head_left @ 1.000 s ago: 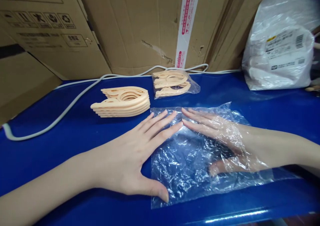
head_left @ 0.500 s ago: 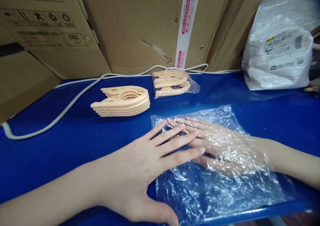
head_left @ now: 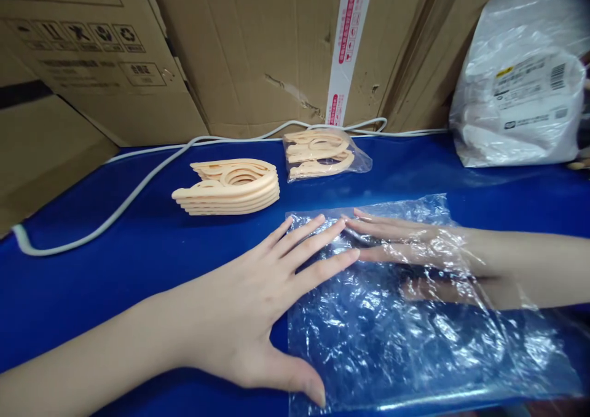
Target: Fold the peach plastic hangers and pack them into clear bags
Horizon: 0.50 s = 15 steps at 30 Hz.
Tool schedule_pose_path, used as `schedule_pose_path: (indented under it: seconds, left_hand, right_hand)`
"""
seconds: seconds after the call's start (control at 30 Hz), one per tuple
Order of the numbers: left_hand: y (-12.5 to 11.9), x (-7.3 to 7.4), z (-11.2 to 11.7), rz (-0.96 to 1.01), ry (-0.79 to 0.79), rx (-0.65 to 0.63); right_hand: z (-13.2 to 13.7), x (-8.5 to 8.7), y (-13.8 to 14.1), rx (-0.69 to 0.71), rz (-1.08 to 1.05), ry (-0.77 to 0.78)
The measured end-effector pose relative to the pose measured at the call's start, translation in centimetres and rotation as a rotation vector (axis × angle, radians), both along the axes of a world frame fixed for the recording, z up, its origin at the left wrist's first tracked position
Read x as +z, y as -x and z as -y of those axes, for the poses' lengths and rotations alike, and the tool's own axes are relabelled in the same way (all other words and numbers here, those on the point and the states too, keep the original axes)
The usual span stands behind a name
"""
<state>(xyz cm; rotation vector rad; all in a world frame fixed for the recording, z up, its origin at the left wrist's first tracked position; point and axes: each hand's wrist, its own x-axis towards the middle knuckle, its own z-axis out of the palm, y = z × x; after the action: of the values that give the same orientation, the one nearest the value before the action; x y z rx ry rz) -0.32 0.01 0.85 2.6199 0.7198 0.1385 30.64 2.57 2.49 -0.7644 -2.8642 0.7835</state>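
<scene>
A clear plastic bag (head_left: pixel 369 349) lies spread on the blue table. My right hand (head_left: pixel 415 245) is inside it, seen through the crinkled film, with its fingers stretched out toward the left. Flat on the bag's left part rests my left hand (head_left: pixel 271 282), fingers spread and thumb apart, its fingertips close to those of the right hand. Beyond the left hand sits a stack of beige folding hangers (head_left: pixel 230 190). Behind the bag, more beige folding hangers (head_left: pixel 320 153) lie in a small clear bag.
Cardboard boxes (head_left: pixel 258 48) stand along the back and left. A white cable (head_left: pixel 133 202) runs across the blue table (head_left: pixel 92 306) in front of them. At the back right stands a white plastic package (head_left: pixel 516 110) with a printed label.
My right hand has turned more onto its edge and shifted right inside the bag, its thumb now apart below. My left fingers have moved slightly left, off the right hand's fingers.
</scene>
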Motion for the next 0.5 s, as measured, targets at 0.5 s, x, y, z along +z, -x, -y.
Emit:
schedule_pose_path:
  seconds: [0.5]
  left_hand:
    - [3.0,4.0,-3.8,0.006,-0.699,0.376]
  right_hand:
    - [-2.9,0.7,-5.4,-0.138,0.238,-0.132]
